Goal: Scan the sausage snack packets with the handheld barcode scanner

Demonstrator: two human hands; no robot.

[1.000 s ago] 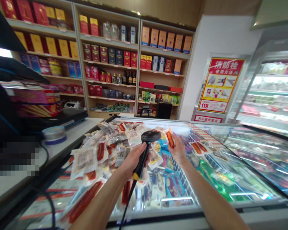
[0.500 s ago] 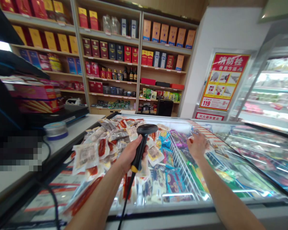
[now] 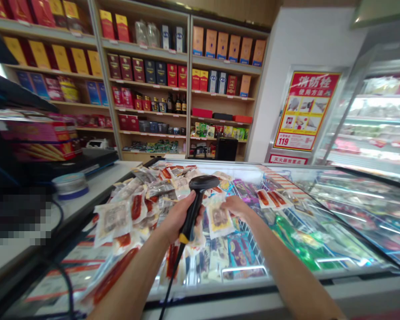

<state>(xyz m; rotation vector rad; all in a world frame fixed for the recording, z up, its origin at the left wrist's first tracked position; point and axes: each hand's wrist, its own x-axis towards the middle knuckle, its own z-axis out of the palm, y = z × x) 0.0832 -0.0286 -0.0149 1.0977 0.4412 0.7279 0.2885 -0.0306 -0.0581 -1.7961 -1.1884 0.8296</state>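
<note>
1. In the freezer chest (image 3: 246, 306), we see white wire baskets (image 3: 257, 252) holding blue bags (image 3: 240, 249).
2. Our left hand (image 3: 182, 215) is wrapped round a scanner (image 3: 200, 182) of smooth black plastic; its cable (image 3: 174, 271) leaves the view below.
3. Our right hand (image 3: 236, 206) pinches a flat clear packet (image 3: 219, 218) just right of the scanner; we cannot make out its contents.
4. Wrinkled sausage pouches (image 3: 138, 206) lie heaped leftward, overlapping.

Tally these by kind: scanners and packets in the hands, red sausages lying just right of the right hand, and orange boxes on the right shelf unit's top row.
Black scanner, in left hand: 1
Pale packet, in right hand: 1
Red sausages: 3
Orange boxes: 6
Total: 11
</note>
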